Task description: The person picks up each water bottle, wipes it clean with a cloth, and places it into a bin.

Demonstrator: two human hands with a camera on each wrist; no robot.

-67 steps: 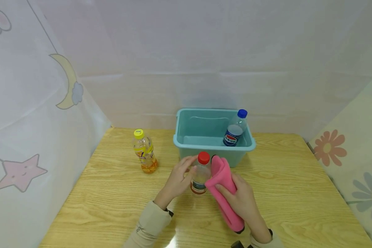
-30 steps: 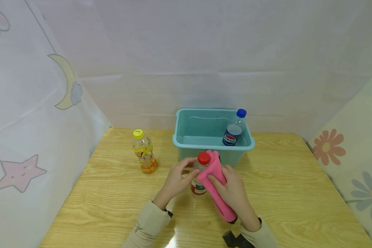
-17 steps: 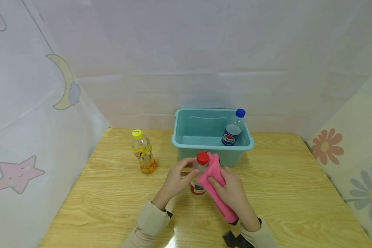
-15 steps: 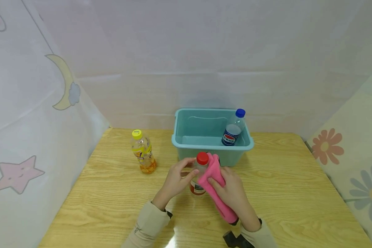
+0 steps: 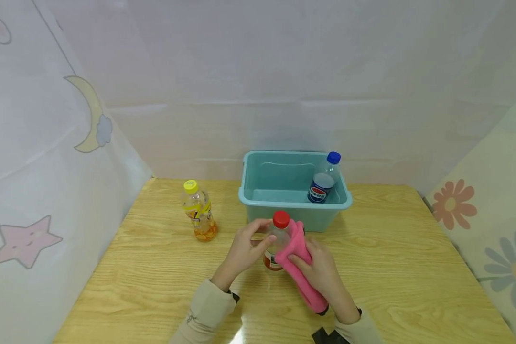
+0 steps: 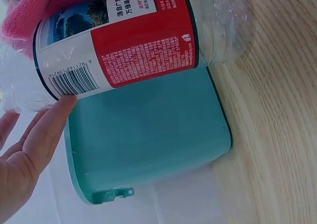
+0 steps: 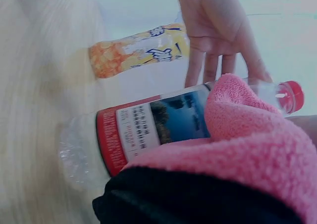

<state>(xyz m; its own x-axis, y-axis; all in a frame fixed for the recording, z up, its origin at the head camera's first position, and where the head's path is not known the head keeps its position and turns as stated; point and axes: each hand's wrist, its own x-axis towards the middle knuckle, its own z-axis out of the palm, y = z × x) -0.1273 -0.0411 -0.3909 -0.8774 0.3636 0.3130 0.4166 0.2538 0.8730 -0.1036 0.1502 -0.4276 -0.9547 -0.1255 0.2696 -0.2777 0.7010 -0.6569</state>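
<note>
Bottle, red-capped (image 6: 131,45): one, clear ribbed plastic, upright on the table (image 5: 391,267), just near of the blue-green tub. Wrap-around label in red and white with a blue landscape picture, small white print, a barcode and dark edge bands.

Left hand (image 5: 246,246): thumb and fingers set about the bottle's upper part from the left, grasping it lightly.

Right hand (image 5: 324,274): thumb and fingers clamped on a pink cloth (image 5: 299,267).

Cloth: one, plush pile, folded, black at its near end; its far part touches the bottle's right side.

Tub (image 5: 262,204): one, rectangular, rimmed, at the far middle of the table. Contents: one blue-capped bottle (image 5: 322,184), clear, dark blue label with a round red, white and blue emblem, standing at the right end, its cap above the rim.

Bottle, yellow-capped (image 5: 199,217): one, clear, yellow label, orange toward the base, upright left of the tub.

Count: three bottles, two on the table, one in the tub; caps red, blue, yellow.
</note>
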